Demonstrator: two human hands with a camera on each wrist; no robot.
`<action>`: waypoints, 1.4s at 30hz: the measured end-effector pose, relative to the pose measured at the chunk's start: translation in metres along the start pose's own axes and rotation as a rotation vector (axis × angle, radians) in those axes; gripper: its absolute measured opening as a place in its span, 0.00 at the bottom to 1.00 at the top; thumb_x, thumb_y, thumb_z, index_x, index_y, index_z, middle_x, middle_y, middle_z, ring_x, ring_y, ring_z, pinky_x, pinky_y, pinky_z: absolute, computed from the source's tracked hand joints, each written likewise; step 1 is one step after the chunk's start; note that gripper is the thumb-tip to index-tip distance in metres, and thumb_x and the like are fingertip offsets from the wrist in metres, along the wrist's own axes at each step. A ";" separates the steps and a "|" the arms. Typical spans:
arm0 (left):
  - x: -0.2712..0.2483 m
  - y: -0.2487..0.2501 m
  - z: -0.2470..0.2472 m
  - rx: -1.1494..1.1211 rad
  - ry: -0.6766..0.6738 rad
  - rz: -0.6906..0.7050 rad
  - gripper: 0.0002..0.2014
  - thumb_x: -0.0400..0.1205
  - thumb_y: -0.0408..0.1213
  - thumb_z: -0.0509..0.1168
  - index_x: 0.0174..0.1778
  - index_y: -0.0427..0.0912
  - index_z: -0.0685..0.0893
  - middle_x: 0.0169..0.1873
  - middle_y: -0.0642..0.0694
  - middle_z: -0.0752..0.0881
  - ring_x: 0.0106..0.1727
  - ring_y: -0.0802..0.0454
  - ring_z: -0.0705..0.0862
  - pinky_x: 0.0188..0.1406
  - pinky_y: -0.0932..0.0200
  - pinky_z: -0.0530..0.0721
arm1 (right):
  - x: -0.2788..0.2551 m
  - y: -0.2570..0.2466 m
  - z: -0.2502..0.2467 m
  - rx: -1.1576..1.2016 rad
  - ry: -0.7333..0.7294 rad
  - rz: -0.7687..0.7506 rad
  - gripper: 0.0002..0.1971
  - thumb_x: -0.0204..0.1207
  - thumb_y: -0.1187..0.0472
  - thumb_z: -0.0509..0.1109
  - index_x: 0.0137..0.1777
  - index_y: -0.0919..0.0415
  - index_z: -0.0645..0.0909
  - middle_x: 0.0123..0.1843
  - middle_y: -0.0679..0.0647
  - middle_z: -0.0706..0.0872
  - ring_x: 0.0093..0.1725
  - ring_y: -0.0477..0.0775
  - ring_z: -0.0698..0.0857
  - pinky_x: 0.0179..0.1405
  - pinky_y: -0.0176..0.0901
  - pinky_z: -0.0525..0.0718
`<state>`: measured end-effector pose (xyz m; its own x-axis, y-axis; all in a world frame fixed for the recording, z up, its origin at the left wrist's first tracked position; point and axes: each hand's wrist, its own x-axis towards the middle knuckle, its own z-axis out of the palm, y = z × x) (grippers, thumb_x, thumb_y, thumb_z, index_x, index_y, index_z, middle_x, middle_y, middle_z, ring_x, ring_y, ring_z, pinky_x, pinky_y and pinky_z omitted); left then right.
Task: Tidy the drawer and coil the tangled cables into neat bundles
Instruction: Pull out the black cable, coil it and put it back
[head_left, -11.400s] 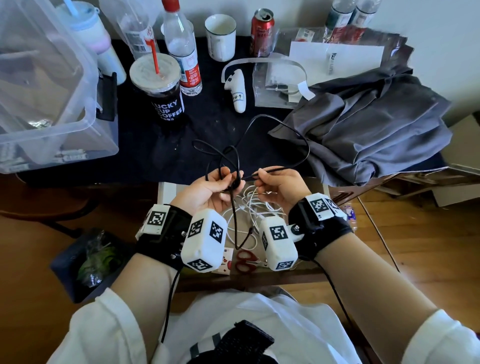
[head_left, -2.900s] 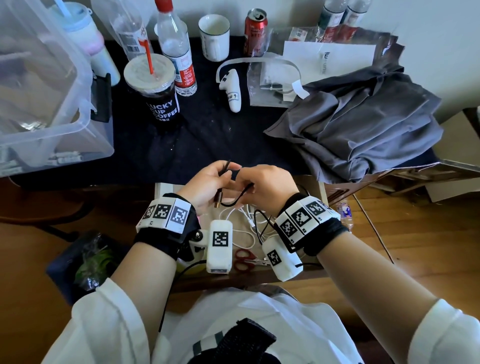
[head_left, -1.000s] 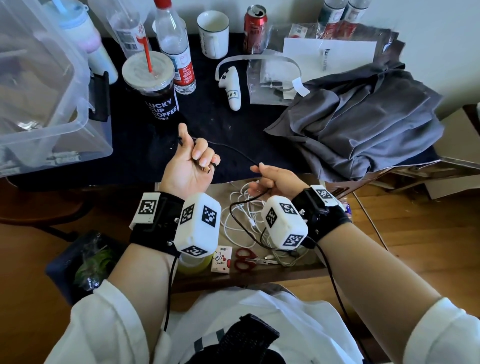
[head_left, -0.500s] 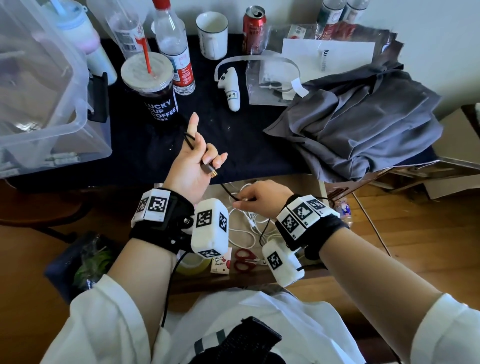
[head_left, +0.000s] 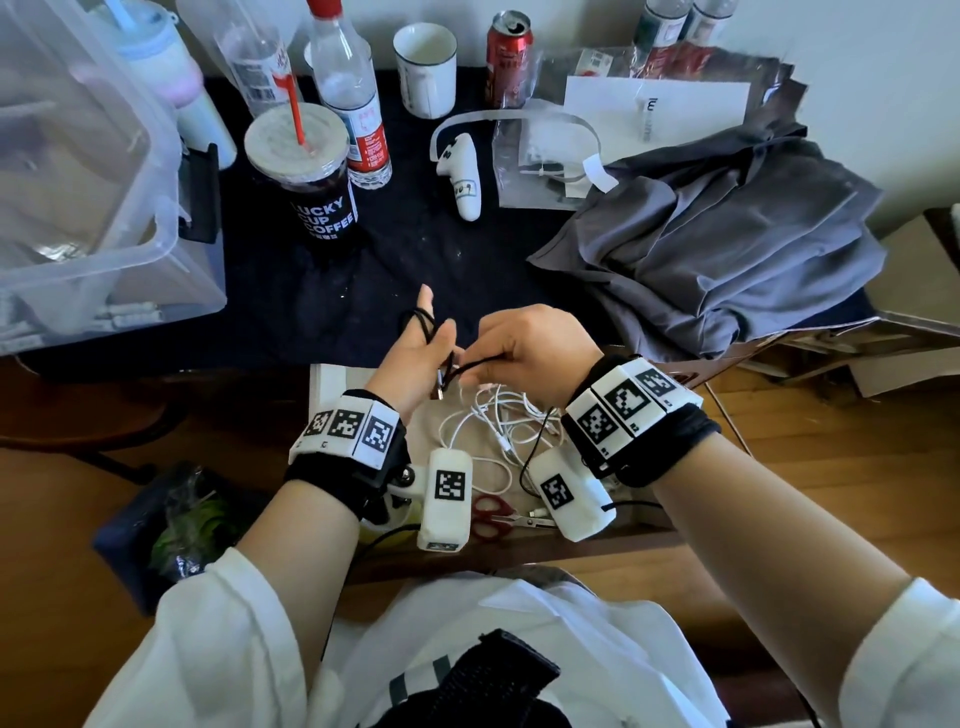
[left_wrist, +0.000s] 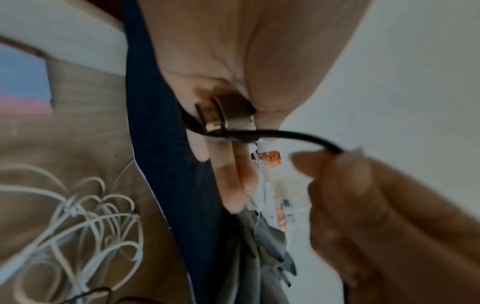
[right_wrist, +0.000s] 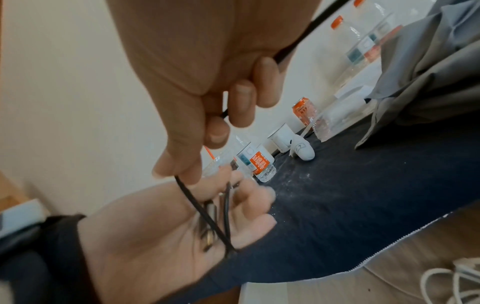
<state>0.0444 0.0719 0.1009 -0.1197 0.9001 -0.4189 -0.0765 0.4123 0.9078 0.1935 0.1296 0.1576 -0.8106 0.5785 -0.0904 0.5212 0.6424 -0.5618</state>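
Note:
A thin black cable (head_left: 422, 323) is wound in loops round the raised fingers of my left hand (head_left: 415, 358), just above the open drawer (head_left: 323, 387). In the left wrist view its gold-tipped plug (left_wrist: 221, 115) is pinched under the thumb, and the cable (left_wrist: 293, 134) runs off to the right. My right hand (head_left: 524, 343) pinches that free run between thumb and fingers, close beside the left palm. The right wrist view shows the cable (right_wrist: 197, 203) crossing the left palm over the plug (right_wrist: 209, 236). A tangle of white cables (head_left: 498, 415) lies in the drawer below.
Red scissors (head_left: 488, 519) lie at the drawer's front. On the black-covered table (head_left: 415, 260) stand a clear plastic bin (head_left: 78, 182), a coffee cup (head_left: 311, 176), a water bottle (head_left: 353, 104), a mug (head_left: 426, 67) and a can (head_left: 506, 57). A white controller (head_left: 462, 176) and grey cloth (head_left: 727, 249) lie there too.
The long loose black cable has been gathered onto my left fingers. In the last half second my left hand dropped lower and my right hand came up beside it with the cable.

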 end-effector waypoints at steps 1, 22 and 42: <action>-0.004 0.002 0.002 0.032 -0.032 -0.033 0.29 0.87 0.39 0.55 0.82 0.51 0.51 0.40 0.43 0.88 0.42 0.52 0.87 0.50 0.57 0.83 | 0.001 0.000 0.000 0.023 0.037 -0.003 0.08 0.72 0.50 0.73 0.49 0.47 0.89 0.38 0.42 0.81 0.42 0.42 0.79 0.39 0.45 0.78; -0.027 0.046 -0.010 -1.115 -0.736 -0.121 0.14 0.86 0.41 0.57 0.51 0.30 0.76 0.23 0.45 0.68 0.15 0.53 0.58 0.46 0.54 0.81 | -0.006 0.057 0.035 0.327 0.280 0.370 0.13 0.81 0.58 0.63 0.62 0.48 0.83 0.57 0.48 0.88 0.56 0.50 0.86 0.61 0.43 0.81; 0.000 0.024 0.009 -0.600 -0.002 0.044 0.10 0.89 0.39 0.50 0.63 0.45 0.72 0.54 0.50 0.89 0.54 0.56 0.88 0.63 0.53 0.74 | -0.009 0.000 0.008 -0.280 -0.145 0.151 0.12 0.80 0.48 0.61 0.58 0.43 0.83 0.52 0.44 0.84 0.56 0.50 0.80 0.40 0.42 0.69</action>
<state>0.0512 0.0823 0.1226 -0.1340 0.9149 -0.3808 -0.6172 0.2236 0.7544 0.1989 0.1203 0.1524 -0.7376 0.6131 -0.2830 0.6750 0.6794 -0.2876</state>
